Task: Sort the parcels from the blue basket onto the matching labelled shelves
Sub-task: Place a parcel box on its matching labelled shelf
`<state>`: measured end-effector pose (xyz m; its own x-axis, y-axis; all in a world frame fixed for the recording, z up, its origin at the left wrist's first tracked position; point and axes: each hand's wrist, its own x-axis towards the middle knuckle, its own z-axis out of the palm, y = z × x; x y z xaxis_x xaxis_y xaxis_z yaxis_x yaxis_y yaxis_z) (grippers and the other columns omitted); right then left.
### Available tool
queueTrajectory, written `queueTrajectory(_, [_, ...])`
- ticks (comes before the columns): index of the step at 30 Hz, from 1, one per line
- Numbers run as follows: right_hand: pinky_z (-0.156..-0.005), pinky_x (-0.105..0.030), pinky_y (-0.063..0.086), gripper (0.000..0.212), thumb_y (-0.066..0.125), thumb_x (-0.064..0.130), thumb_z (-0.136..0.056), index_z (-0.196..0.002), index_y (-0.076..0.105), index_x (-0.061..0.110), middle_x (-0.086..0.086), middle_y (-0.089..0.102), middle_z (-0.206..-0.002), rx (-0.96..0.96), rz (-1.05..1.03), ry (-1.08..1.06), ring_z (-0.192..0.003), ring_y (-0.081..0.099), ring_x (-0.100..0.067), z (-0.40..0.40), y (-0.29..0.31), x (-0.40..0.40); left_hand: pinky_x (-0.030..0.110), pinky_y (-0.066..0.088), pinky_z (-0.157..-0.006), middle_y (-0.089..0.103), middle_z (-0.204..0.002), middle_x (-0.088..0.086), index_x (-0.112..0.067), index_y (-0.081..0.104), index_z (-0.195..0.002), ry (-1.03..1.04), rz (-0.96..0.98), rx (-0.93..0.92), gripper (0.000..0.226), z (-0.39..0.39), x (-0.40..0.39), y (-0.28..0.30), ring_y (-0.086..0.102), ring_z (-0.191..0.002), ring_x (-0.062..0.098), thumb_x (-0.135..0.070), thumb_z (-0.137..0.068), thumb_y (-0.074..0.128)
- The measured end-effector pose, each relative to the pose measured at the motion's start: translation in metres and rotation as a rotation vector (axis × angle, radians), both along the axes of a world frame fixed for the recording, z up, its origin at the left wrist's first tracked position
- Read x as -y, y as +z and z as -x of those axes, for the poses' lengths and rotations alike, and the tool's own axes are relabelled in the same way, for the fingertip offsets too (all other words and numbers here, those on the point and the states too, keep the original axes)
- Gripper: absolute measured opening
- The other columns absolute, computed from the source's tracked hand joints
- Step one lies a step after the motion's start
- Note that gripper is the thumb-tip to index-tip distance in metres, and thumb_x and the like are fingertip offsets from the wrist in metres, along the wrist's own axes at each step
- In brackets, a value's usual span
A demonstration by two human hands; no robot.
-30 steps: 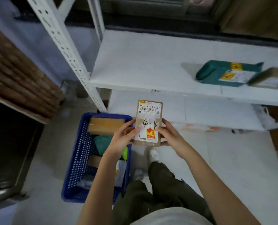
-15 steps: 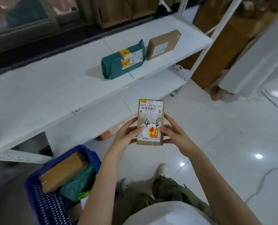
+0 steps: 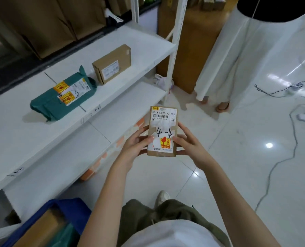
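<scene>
Fingers (image 3: 149,139) of both hands are grasping the parcel (image 3: 162,131) by its edges, label up. I am reading its "4-4" mark to find the matching shelf (image 3: 112,90).

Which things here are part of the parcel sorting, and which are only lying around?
Part of the job:
- small brown cardboard parcel marked "4-4", held by left hand and right hand
- blue plastic basket
- white metal shelves
- green plastic-wrapped parcel and brown cardboard box, on the upper shelf

Lying about:
- dark cables on the floor
- large brown cartons behind the shelves
</scene>
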<state>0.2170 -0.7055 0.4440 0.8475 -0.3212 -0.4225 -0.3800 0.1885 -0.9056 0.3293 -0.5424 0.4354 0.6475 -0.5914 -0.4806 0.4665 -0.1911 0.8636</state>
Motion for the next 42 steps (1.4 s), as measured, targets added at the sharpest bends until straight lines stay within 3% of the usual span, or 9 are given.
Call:
queueTrajectory(3, [-0.071, -0.027, 0.058, 0.050, 0.052, 0.019, -0.096, -0.132, 0.033, 0.047, -0.001, 0.067, -0.112, -0.004, -0.005, 0.001, -0.097, 0.067, -0.013, -0.003, 0.002, 0.032, 0.027, 0.057, -0.075, 0.073, -0.102, -0.004, -0.036, 0.055, -0.120, -0.016, -0.016, 0.011, 0.037, -0.003, 0.032, -0.001, 0.071, -0.092, 0.011, -0.020, -0.088, 0.065])
queueTrajectory(7, [-0.069, -0.025, 0.057, 0.052, 0.052, 0.019, -0.096, -0.136, 0.032, 0.045, 0.000, 0.068, -0.112, 0.006, -0.025, 0.008, -0.095, 0.066, -0.012, -0.018, -0.001, 0.060, 0.023, 0.056, -0.070, 0.075, -0.091, -0.008, -0.041, 0.056, -0.109, -0.020, -0.037, 0.020, 0.030, -0.019, 0.058, 0.001, 0.071, -0.086, 0.007, -0.020, -0.089, 0.063])
queueTrajectory(15, [-0.075, -0.029, 0.058, 0.053, 0.052, 0.021, -0.096, -0.137, 0.030, 0.045, 0.002, 0.068, -0.111, -0.006, -0.031, 0.050, -0.098, 0.066, -0.015, -0.079, -0.019, 0.114, 0.020, 0.055, -0.061, 0.073, -0.098, -0.007, -0.034, 0.054, -0.118, 0.010, -0.045, 0.000, 0.035, -0.079, 0.107, -0.010, 0.071, -0.082, 0.006, -0.018, -0.088, 0.065])
queueTrajectory(20, [-0.079, -0.031, 0.058, 0.054, 0.052, 0.022, -0.096, -0.137, 0.028, 0.047, 0.002, 0.067, -0.112, -0.010, -0.016, 0.069, -0.101, 0.065, -0.015, -0.135, -0.013, 0.162, 0.025, 0.056, -0.069, 0.075, -0.095, -0.002, -0.035, 0.056, -0.115, -0.012, 0.003, 0.010, 0.034, -0.137, 0.152, -0.004, 0.072, -0.087, 0.013, -0.018, -0.087, 0.066])
queueTrajectory(27, [-0.085, -0.037, 0.056, 0.053, 0.053, 0.022, -0.095, -0.133, 0.028, 0.050, 0.000, 0.064, -0.118, -0.012, 0.010, 0.065, -0.107, 0.063, -0.019, -0.207, 0.002, 0.228, 0.027, 0.055, -0.070, 0.074, -0.099, 0.000, -0.032, 0.053, -0.124, -0.011, 0.018, 0.012, 0.040, -0.206, 0.218, 0.000, 0.070, -0.093, 0.016, -0.022, -0.087, 0.066])
queueTrajectory(30, [-0.086, -0.036, 0.055, 0.055, 0.052, 0.025, -0.095, -0.137, 0.025, 0.049, 0.002, 0.063, -0.121, -0.036, 0.020, 0.113, -0.109, 0.062, -0.018, -0.230, 0.001, 0.249, 0.033, 0.057, -0.078, 0.073, -0.102, 0.000, -0.033, 0.052, -0.127, 0.026, 0.000, 0.000, 0.042, -0.223, 0.235, -0.003, 0.069, -0.098, 0.019, -0.023, -0.088, 0.065])
queueTrajectory(36, [-0.076, -0.027, 0.057, 0.048, 0.055, 0.023, -0.095, -0.127, 0.033, 0.052, 0.003, 0.067, -0.114, -0.054, 0.008, 0.207, -0.099, 0.066, -0.012, -0.283, -0.005, 0.281, 0.025, 0.057, -0.068, 0.073, -0.101, 0.003, -0.028, 0.054, -0.126, 0.176, 0.016, -0.042, 0.039, -0.253, 0.256, -0.008, 0.070, -0.092, 0.018, -0.016, -0.090, 0.062])
queueTrajectory(42, [-0.087, -0.037, 0.055, 0.058, 0.058, 0.026, -0.092, -0.140, 0.030, 0.042, 0.000, 0.066, -0.117, -0.035, 0.006, 0.423, -0.103, 0.066, -0.016, -0.354, -0.008, 0.323, 0.031, 0.056, -0.075, 0.073, -0.104, 0.006, -0.024, 0.056, -0.128, 0.380, 0.004, -0.008, 0.043, -0.285, 0.283, -0.007, 0.070, -0.095, 0.022, -0.016, -0.087, 0.066])
